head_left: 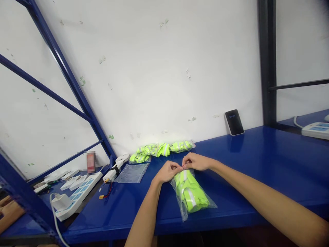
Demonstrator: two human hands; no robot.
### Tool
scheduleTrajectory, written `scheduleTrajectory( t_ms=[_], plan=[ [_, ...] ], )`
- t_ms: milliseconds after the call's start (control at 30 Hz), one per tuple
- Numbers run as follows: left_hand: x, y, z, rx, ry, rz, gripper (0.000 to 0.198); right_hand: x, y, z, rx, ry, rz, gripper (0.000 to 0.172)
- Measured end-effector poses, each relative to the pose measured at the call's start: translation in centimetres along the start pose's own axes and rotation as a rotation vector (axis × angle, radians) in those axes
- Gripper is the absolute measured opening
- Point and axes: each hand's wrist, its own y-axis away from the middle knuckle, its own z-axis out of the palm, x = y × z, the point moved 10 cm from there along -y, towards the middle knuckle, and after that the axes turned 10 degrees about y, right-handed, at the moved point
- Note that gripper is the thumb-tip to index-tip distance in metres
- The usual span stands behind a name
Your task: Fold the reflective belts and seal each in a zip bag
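Note:
A clear plastic bag [212,203] with a folded neon-yellow reflective vest [189,188] inside lies on the blue table, near its front edge. At the bag's far end, my left hand [168,171] pinches the top edge between thumb and fingers. Right beside it, my right hand [196,161] is closed on the same edge, and the fingertips of both hands nearly meet. The exact closure under the fingers is hidden. Several more bagged neon-yellow vests [150,151] lie against the wall, beyond my hands.
An empty clear bag [132,172] lies flat at left, beside a small white fan [122,159] and a battery pack with wires [111,174]. A power strip [79,197] runs along the left. A phone-like screen [233,122] leans on the wall. Another person's arm [11,212] shows far left.

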Motion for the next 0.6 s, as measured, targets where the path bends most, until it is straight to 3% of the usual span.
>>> scheduleTrajectory(
  t_ms=[133,400,500,600],
  plan=[
    [0.1,0.2,0.1,-0.031,-0.077,-0.042,0.052,-0.3,0.1,-0.1,-0.046,0.034,-0.020,0.018],
    [1.9,-0.6,0.2,0.071,-0.401,0.077,0.057,-0.1,0.7,-0.6,-0.018,0.034,-0.005,0.023],
    [2.0,-0.3,-0.9,0.188,-0.356,0.116,0.057,1.1,1.4,-0.7,-0.036,0.006,0.024,0.025],
    [1.3,0.3,-2.7,0.319,-0.355,0.092,0.054,4.3,3.7,-1.9,-0.059,-0.022,0.127,0.029]
  ],
)
